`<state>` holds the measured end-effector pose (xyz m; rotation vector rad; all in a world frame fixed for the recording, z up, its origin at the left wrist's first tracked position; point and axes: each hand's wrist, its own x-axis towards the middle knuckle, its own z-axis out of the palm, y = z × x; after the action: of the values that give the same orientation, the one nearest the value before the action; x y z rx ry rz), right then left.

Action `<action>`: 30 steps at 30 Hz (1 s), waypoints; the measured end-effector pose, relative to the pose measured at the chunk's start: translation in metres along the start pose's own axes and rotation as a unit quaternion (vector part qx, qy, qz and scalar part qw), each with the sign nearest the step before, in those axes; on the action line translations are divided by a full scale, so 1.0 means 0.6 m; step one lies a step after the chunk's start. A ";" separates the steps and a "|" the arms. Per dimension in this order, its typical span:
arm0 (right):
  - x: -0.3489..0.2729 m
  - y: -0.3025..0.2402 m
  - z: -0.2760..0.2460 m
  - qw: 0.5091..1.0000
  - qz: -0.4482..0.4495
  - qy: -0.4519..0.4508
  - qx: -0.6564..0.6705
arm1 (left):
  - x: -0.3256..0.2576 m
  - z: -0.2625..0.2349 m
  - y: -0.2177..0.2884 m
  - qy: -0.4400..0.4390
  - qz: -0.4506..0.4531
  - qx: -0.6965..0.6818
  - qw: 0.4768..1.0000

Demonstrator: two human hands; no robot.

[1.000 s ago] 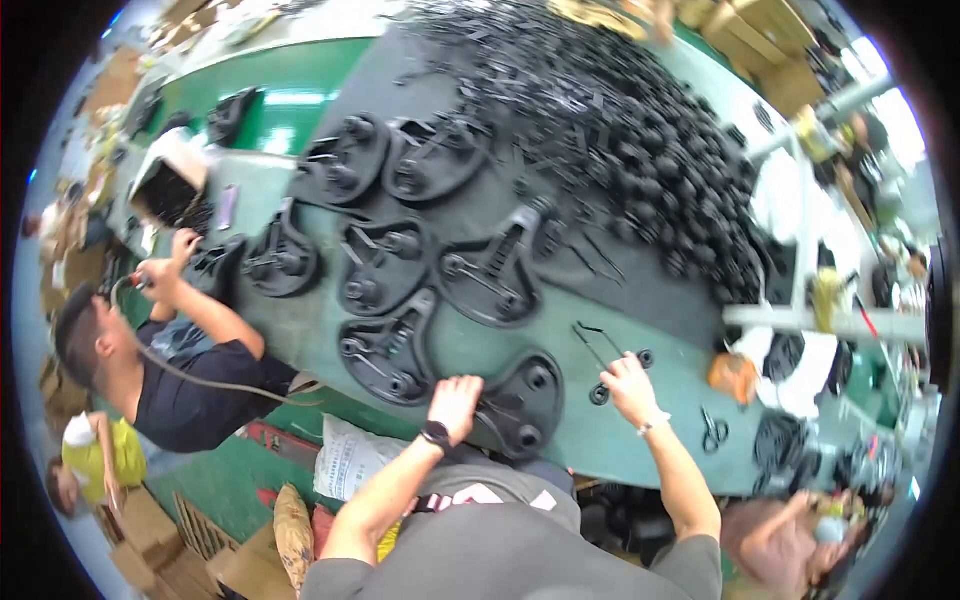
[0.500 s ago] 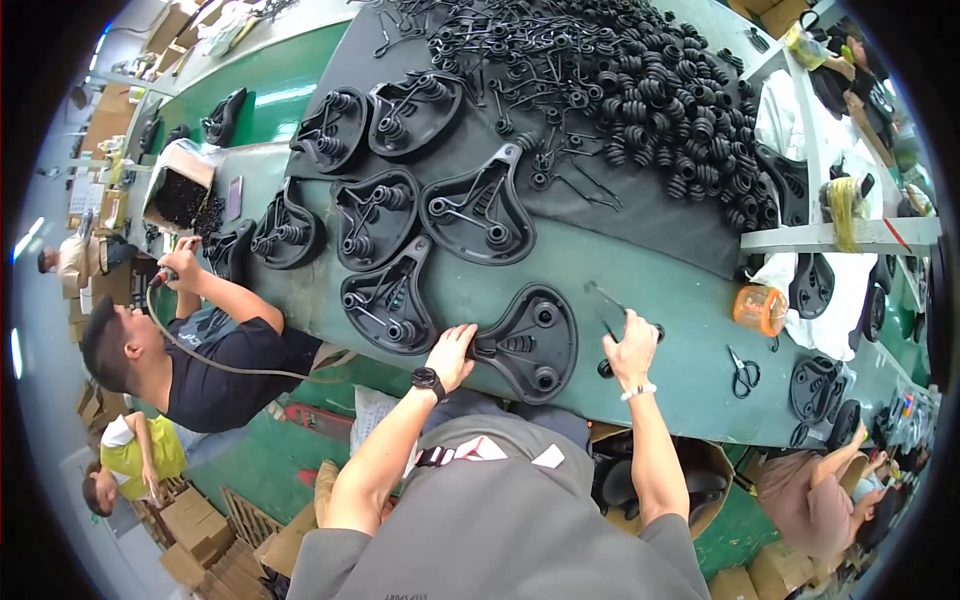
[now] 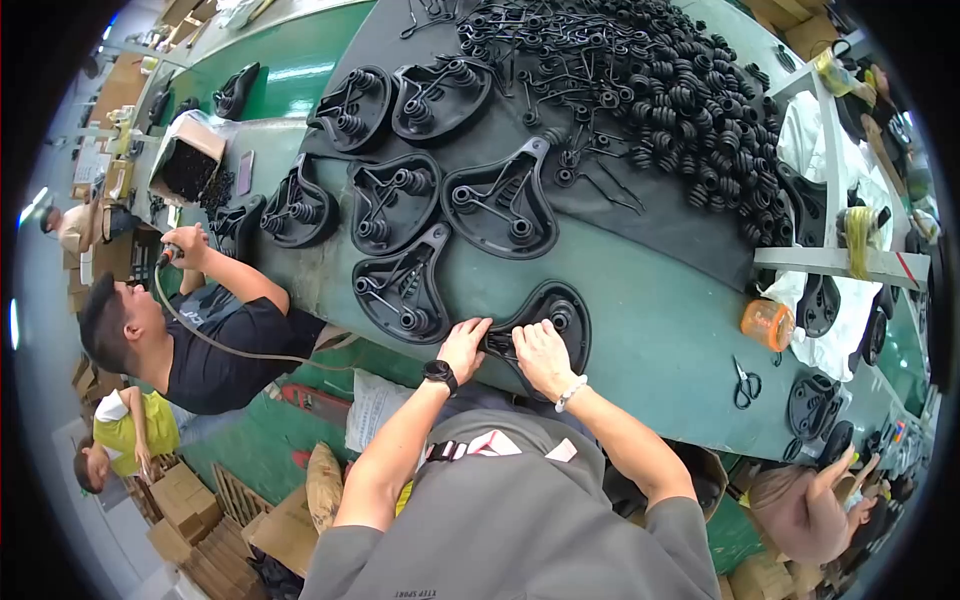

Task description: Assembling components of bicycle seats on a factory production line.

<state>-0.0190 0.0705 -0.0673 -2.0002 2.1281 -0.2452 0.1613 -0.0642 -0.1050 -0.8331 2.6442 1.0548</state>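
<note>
We press both hands, left hand (image 3: 463,345) and right hand (image 3: 541,356), flat-fingered on the black saddle base (image 3: 545,322) at the counter's (image 3: 650,330) near edge, seemingly fitting its wire rail, which next needs seating firmly.

Bright, even overhead light, strong fisheye bend.
Soft shadows only; green worktop (image 3: 650,330) edges curve toward the black rim, where figures stretch and detail softens.

Both hands, left hand (image 3: 463,343) and right hand (image 3: 541,353), rest on a black saddle base (image 3: 556,312) at the near edge of a green worktop (image 3: 650,330); more bases (image 3: 400,285) lie beyond; springs (image 3: 690,110) heap toward the far edge; scissors (image 3: 745,383) near the right.
</note>
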 end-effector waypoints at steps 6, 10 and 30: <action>0.010 -0.019 0.007 1.000 0.027 0.000 -0.007 | 0.011 -0.007 0.010 -0.007 0.010 0.003 1.000; -0.030 -0.010 -0.089 0.990 0.078 0.057 0.106 | 0.019 -0.014 0.016 -0.036 0.029 0.067 0.997; -0.198 -0.025 0.067 0.680 0.513 0.078 0.517 | 0.208 0.066 0.241 0.066 -0.001 0.136 0.989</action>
<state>0.0129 0.1890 -0.0974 -0.0757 2.0278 -1.0811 -0.0248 -0.0060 -0.0944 -0.8721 2.8090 0.6367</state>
